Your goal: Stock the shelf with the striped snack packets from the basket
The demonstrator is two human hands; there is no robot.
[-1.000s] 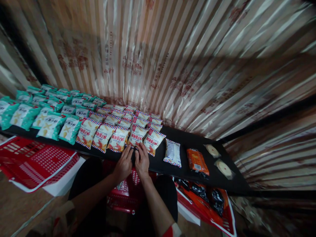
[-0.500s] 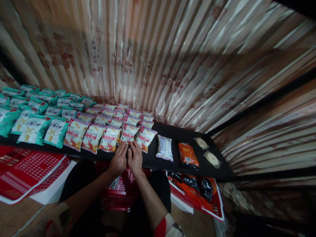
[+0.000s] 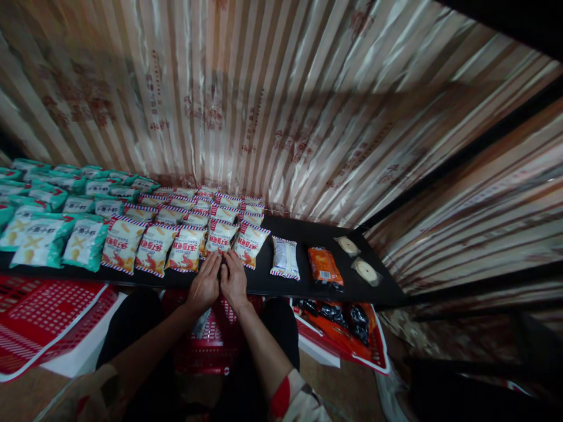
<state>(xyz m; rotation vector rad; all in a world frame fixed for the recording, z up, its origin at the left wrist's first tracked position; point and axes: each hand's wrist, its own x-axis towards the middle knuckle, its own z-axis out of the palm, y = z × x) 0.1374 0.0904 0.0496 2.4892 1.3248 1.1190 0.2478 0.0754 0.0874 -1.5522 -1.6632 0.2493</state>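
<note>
Striped snack packet point(image 3: 219, 235), front row of the black tabletop point(image 3: 308, 234): left hand point(image 3: 204, 285) and right hand point(image 3: 233, 281) press side by side at its near edge, grip flat, clamping nothing, unmoved over the last second. Teal packets point(image 3: 83, 241) left; orange packet point(image 3: 324, 266) right; red basket point(image 3: 48, 316) below. Fingertips blurred.

Teal snack bags point(image 3: 83, 240) lie at the left of the black worktop point(image 3: 308, 234); cream bags point(image 3: 153, 246) edged in red-and-blue stripes follow, then an orange packet point(image 3: 323, 265). Red baskets point(image 3: 48, 305) sit below; the far curtain point(image 3: 264, 105) is beige-striped.
</note>
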